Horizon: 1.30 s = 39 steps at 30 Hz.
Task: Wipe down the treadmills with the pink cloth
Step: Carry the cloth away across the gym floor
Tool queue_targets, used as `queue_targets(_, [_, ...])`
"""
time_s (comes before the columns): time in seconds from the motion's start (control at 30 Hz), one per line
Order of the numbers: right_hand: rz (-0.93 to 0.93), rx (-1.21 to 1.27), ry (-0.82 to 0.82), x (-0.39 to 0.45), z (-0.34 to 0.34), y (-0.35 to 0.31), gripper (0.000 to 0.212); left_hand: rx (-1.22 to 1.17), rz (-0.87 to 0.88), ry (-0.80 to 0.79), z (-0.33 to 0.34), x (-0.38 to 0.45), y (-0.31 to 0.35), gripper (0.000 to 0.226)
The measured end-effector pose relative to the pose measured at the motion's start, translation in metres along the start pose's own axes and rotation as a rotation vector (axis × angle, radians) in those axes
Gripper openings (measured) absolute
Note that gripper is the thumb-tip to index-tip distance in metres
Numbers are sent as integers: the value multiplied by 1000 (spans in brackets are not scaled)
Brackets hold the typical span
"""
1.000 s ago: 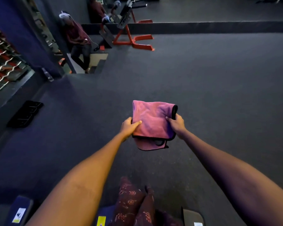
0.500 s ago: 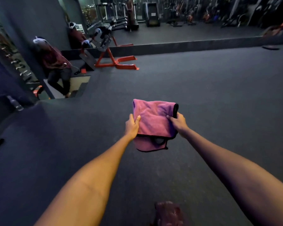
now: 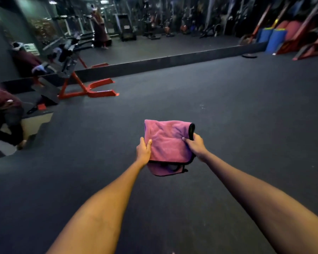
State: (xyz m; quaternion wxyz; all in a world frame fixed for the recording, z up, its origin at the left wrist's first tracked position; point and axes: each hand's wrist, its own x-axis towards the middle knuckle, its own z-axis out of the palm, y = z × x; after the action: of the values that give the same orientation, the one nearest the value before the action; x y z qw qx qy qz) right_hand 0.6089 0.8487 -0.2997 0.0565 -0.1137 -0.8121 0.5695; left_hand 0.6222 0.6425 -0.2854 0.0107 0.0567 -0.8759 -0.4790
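Two hands out front in the head view, both on the pink cloth [image 3: 168, 143], which is folded and held up in the air over the dark gym floor [image 3: 228, 110]. Left hand [image 3: 143, 152] grips the cloth's left edge, thumb lying on top and fingers curled under. Right hand [image 3: 195, 146] pinches the right edge by the black trim, thumb pressed on the pink face. A loose flap hangs below both hands. Over by the floor's far left edge sits a red-framed bench machine [image 3: 81, 83] right against the wall mirror [image 3: 154, 33]. Blue and red pads [image 3: 275, 37] are stacked at the far right corner. Can't make out any treadmill clearly, too blurry back there.
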Motion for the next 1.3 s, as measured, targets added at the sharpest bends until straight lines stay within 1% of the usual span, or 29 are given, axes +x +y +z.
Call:
queue_targets(0.1, [45, -6, 88, 68, -34, 5, 24, -22, 58, -83, 46, 66, 35, 18])
queue_targets(0.27, [112, -19, 198, 159, -74, 15, 26, 19, 139, -177, 108, 163, 77, 19])
queue_targets(0.5, [165, -14, 379, 284, -130, 32, 29, 226, 329, -288, 195, 301, 144, 34])
queue_targets(0.67, [235, -26, 489, 367, -160, 39, 31, 251, 417, -403, 249, 389, 185, 33])
queue_targets(0.8, [251, 17, 613, 426, -196, 31, 32, 224, 516, -473, 296, 456, 237, 28])
queue_targets(0.87, [279, 20, 667, 445, -215, 34, 33, 231, 553, -525, 322, 474, 256, 29])
queue_targets(0.93, [314, 32, 721, 459, -235, 44, 33, 188, 556, -604, 353, 487, 269, 29])
queue_targets(1.03, [352, 81, 790, 478, -262, 59, 35, 83, 545, -723, 394, 504, 291, 21])
queue_targets(1.07, [359, 100, 830, 492, -283, 68, 36, 44, 552, -762, 421, 512, 307, 19])
queue_targets(1.17, [355, 149, 876, 512, -322, 74, 36, -25, 563, -798, 462, 521, 339, 15])
queue_targets(1.3, [399, 169, 956, 546, -396, 106, 37, -16, 580, -894, 556, 540, 389, 13])
